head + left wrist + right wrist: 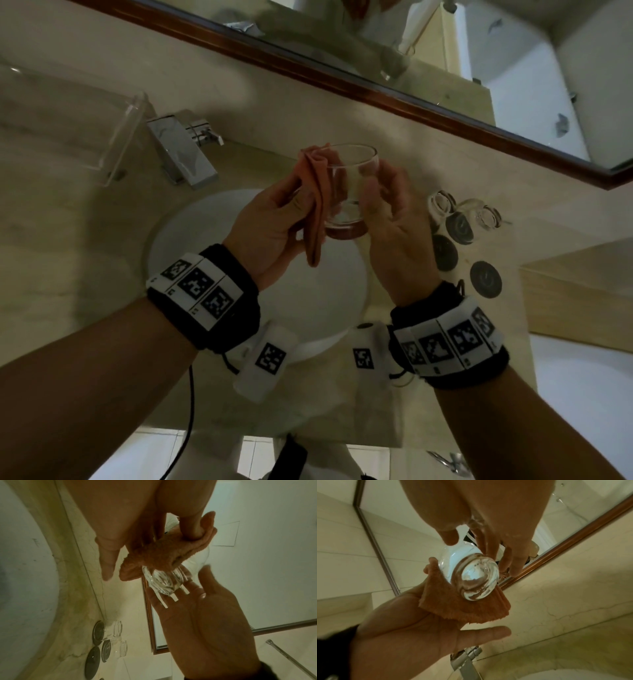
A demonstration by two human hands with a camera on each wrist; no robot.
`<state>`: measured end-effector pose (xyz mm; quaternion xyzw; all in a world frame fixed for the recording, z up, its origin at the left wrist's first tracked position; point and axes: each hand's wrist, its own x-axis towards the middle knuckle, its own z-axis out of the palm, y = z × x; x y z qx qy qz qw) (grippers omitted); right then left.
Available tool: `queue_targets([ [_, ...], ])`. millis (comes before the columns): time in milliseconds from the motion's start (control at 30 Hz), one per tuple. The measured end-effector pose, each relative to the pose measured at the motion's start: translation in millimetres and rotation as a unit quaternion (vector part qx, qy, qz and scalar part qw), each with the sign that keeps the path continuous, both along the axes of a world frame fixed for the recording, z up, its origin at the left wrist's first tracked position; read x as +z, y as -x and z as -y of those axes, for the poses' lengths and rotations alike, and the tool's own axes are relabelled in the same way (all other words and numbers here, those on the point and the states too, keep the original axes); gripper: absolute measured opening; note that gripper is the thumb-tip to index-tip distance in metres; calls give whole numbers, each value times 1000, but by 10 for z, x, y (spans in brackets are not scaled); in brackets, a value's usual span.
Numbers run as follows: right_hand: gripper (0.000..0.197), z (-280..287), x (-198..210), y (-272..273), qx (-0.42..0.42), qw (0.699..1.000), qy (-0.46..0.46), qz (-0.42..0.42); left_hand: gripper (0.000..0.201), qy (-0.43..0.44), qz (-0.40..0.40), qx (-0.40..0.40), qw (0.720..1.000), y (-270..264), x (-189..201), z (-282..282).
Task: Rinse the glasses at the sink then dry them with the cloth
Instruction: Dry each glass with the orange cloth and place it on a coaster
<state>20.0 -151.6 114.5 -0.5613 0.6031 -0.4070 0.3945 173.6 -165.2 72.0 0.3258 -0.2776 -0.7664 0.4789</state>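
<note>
A clear round tumbler [349,192] is held up over the white sink [191,240]. My right hand [376,192] grips it by the side, thumb on the near wall and fingers round the far wall. My left hand [291,205] pinches a folded orange cloth [317,205] against the glass's left side. In the left wrist view the cloth [154,555] lies over the glass [163,581], with my thumb pressing on it. The right wrist view shows the thick glass base [477,578] resting against the cloth [462,608].
A chrome tap [181,150] stands behind the basin at the left, beside a clear acrylic tray [113,137]. Two more glasses [443,205] [486,216] and dark round coasters [485,279] sit on the marble counter at the right. A framed mirror [445,113] runs behind.
</note>
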Motion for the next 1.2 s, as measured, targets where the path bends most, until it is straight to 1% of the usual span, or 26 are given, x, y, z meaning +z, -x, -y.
queue_targets([
  [33,67,-9,3,-18,-5,1000,-2,-29,48,8,-4,4,1000,10,-3,2],
  [67,77,-16,2,-23,-11,999,0,-38,47,18,-4,5,1000,16,0,2],
  [100,77,-23,12,-26,-16,999,10,-33,49,25,-1,6,1000,17,10,-1],
  [133,68,-25,30,-29,-24,999,19,-23,53,31,0,7,1000,14,25,-6],
  [200,47,-26,63,-28,-48,999,17,5,69,35,4,9,999,1,61,-17],
  [233,39,-26,71,-23,-52,998,15,20,73,36,6,8,999,-1,72,-20],
  [300,29,-30,60,-23,-41,999,16,26,68,31,7,3,999,-11,71,-15],
  [367,36,-42,36,-55,-26,1000,9,0,62,25,9,9,1000,-29,51,-4],
  [467,62,-67,43,-96,-26,998,6,-62,60,29,15,5,999,-24,43,-19],
  [567,61,-78,66,-80,-35,999,20,-20,54,22,12,6,1000,-8,30,-42],
  [633,62,-81,70,-58,-40,999,11,32,57,17,-1,5,1000,-29,31,-42],
  [667,58,-88,76,-51,-34,998,10,47,58,18,-5,2,1000,-36,37,-39],
  [733,50,-94,60,-45,-11,1000,7,22,60,21,-8,-4,1000,-43,45,-34],
  [767,51,-106,57,-59,0,1000,-1,4,60,22,-7,-5,1000,-43,48,-38],
  [867,64,-123,40,-88,9,999,-18,-48,55,21,0,-7,1000,-25,32,-60],
  [933,56,-118,57,-92,-10,997,-6,-77,52,18,3,-4,1000,-4,18,-79],
  [1000,45,-104,73,-82,-31,998,16,-56,53,15,1,0,1000,14,1,-92],
  [1033,49,-104,86,-74,-39,999,20,-27,54,14,0,3,1000,19,-1,-97],
  [1067,57,-102,96,-56,-47,999,18,11,56,14,-2,3,1000,19,1,-96],
  [1100,59,-109,98,-38,-52,998,9,44,61,14,1,2,1000,16,15,-98],
  [1167,43,-123,96,-26,-35,997,1,69,69,16,5,-1,1000,9,34,-96],
  [1200,39,-127,80,-24,-24,997,0,67,69,18,-1,-4,1000,8,35,-93],
])
